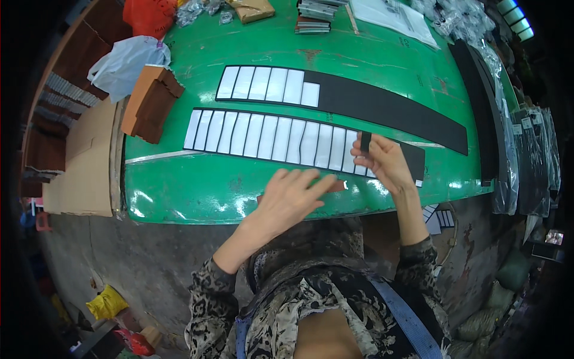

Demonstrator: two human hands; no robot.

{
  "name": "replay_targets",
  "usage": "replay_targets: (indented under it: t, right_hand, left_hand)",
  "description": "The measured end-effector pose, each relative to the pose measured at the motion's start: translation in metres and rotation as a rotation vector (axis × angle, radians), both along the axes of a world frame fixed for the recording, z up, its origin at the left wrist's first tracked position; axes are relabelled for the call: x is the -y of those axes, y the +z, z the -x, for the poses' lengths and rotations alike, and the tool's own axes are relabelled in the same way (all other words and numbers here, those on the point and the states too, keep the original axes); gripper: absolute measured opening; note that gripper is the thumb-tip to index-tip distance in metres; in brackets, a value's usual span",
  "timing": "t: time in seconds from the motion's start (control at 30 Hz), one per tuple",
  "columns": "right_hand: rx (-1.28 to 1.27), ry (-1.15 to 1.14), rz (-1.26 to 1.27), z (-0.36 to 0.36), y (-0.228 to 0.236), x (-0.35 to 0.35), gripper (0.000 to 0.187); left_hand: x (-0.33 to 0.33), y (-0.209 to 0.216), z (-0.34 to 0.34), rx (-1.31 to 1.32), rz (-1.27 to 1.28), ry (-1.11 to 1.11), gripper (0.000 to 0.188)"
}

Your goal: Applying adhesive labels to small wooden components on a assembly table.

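My right hand (385,160) pinches a small black strip (366,142), held upright over the right part of the nearer long black panel (412,164). White rectangles (251,136) cover most of that panel in a row, with thin black gaps between them. Close to the table's front edge is my left hand (290,196), fingers stretched out and apart, slightly blurred. Below it lies a narrow reddish-brown piece (336,186), mostly covered by the hand. Farther back, a second black panel (388,110) carries white rectangles (261,84) on its left part only.
Brown blocks (152,105) and a white plastic bag (128,66) sit at the left of the green table (161,191). A stack of flat pieces (315,15) stands at the back. Long black panels (478,107) line the right edge, beside plastic-wrapped dark sheets (535,155).
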State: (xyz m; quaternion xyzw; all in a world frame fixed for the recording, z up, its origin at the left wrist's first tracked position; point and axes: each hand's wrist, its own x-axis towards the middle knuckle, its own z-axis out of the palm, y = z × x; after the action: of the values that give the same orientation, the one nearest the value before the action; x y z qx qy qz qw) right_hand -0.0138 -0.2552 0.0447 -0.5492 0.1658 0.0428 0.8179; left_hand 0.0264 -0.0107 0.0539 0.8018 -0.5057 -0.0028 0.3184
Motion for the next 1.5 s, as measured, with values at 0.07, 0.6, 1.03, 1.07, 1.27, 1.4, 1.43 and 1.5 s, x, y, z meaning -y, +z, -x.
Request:
replay_targets:
  t: [0.07, 0.6, 1.03, 1.07, 1.27, 1.4, 1.43, 1.5]
  right_hand:
    - [-0.013, -0.03, -0.093, 0.016, -0.009, 0.0, 0.027]
    - [0.115, 0.028, -0.412, 0.064, -0.024, -0.032, 0.037]
    - [0.51, 0.137, 1.302, 0.064, 0.009, -0.054, 0.035]
    - [0.522, 0.146, 1.344, 0.063, 0.009, -0.059, 0.035]
    - [0.552, 0.207, 1.413, 0.058, 0.008, -0.07, 0.035]
    - [0.539, 0.227, 1.414, 0.055, 0.006, -0.073, 0.035]
    - [0.532, 0.234, 1.413, 0.055, 0.006, -0.073, 0.035]
    - [0.521, 0.246, 1.408, 0.054, 0.006, -0.074, 0.035]
  left_hand:
    - [0.023, 0.001, -0.004, 0.049, -0.096, -0.154, 0.043]
    - [-0.074, 0.007, 0.012, -1.072, 0.19, 0.527, 0.024]
    - [-0.057, -0.02, 0.039, -0.6, 0.38, 0.636, 0.024]
    - [-0.058, -0.023, 0.041, -0.583, 0.389, 0.641, 0.024]
    - [-0.061, -0.032, 0.043, -0.489, 0.409, 0.643, 0.029]
    - [-0.06, -0.029, 0.042, -0.512, 0.41, 0.647, 0.035]
    - [-0.06, -0.029, 0.042, -0.524, 0.413, 0.645, 0.036]
    - [-0.06, -0.032, 0.041, -0.489, 0.416, 0.641, 0.035]
